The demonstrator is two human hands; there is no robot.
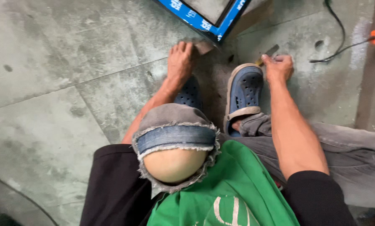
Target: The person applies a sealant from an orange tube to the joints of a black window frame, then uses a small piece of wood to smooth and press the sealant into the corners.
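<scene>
Your left hand [180, 62] presses flat on a small dusty block [203, 47] by the blue-edged frame [204, 19], your right hand [278, 67] pinches a slim tool [267, 53] in its grip, and the floor [62, 62] work looks barely begun.

Even, fairly dim light falls from above, with no glare on the dusty floor [49, 62]. A soft shadow pools between the left hand [180, 62] and right hand [278, 67]. Near both hands detail is slightly soft; frame edges bend mildly.
</scene>
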